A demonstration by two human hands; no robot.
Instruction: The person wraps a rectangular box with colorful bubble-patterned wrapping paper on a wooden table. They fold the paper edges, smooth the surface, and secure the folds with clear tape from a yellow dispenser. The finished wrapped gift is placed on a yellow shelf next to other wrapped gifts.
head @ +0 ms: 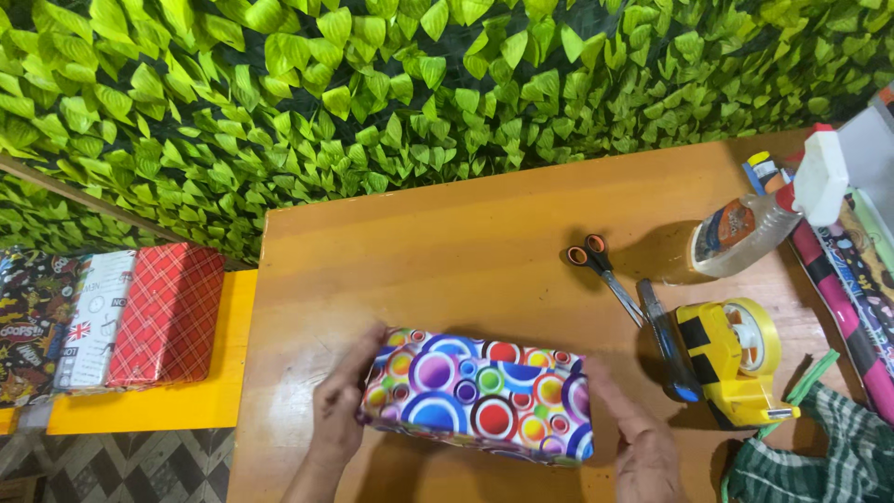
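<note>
Gift-wrapping, late stage by the look of it: the wrapped box [479, 393], covered in glossy paper printed with coloured circles, lies flat near the front edge of the wooden worktop [447, 251], between both hands. Left hand [337, 410] cups the box's left end, fingers [365, 346] curled over the upper corner and pressed on the paper. Right hand [641, 445] lies flat against the right end, fingers together, pushing in rather than gripping. Paper looks closed over the top face; whether the ends are sealed cannot be told. Judgement: the step in hand is pressing or checking the end folds. A next move would call for holding the fold down with one hand while the other goes for tape. Yellow tape dispenser [736, 359] sits just right of the box, orange-handled scissors [603, 272] behind it, a plastic spray bottle [759, 224] farther right, with rolls of wrapping paper [852, 279] at the edge. Three wrapped parcels [112, 317] lie on a yellow shelf [158, 405] to the left.
</note>
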